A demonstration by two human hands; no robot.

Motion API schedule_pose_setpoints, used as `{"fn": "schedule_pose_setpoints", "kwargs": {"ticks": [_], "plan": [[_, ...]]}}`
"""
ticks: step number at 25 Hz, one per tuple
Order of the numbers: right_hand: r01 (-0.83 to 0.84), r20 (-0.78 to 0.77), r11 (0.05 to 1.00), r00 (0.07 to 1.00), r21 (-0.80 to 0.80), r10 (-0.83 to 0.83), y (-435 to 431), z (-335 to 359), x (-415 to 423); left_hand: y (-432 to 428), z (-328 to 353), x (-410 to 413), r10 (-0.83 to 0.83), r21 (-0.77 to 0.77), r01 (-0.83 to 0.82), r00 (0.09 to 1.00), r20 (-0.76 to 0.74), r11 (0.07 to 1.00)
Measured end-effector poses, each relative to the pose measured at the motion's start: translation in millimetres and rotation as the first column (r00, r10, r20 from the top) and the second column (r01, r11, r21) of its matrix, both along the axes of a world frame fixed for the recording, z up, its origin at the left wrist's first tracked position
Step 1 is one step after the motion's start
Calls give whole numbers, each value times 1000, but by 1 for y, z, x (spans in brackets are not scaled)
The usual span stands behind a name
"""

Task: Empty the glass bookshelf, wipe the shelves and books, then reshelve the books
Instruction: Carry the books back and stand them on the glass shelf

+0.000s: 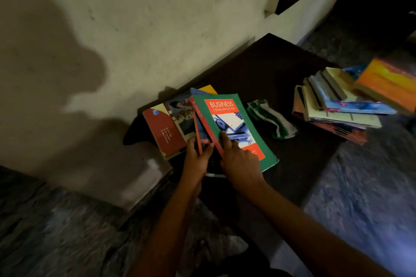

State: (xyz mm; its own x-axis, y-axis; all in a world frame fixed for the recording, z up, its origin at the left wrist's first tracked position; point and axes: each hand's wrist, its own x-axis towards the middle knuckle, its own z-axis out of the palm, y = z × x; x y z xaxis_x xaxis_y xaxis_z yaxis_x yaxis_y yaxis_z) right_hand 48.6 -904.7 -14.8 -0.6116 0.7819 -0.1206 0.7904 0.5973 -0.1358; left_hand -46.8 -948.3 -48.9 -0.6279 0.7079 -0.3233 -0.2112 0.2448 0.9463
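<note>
Left grip (196,159) curled, right grip (238,162) flat, spread.

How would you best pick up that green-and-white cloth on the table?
Pinch the cloth at its bunched middle, coming straight down from above: it lies crumpled with raised folds, in the open between the green book and the stack.
</note>
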Motion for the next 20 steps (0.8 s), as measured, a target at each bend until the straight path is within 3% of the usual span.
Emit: {"fn": "schedule_pose_setpoints", "kwargs": {"ticks": [3,5,10,15,20], "plan": [[33,-83,999,996,15,-32,12,26,20,8,19,7,-49,19,52,990,-132,998],[93,-233,994,967,-60,-104,26,47,53,7,31,21,-86,39,95,976,-198,995],[136,-553,967,799,-217,-236,35,76,172,-12,86,91,-254,26,292,867,-428,956],[210,-675,932,644,-295,-359,46,84,318,2,140,204,-428,65,479,831,-356,875],[381,-659,878,586,-289,-471,59,72,456,61,133,327,-581,88,616,774,-250,783]]}}
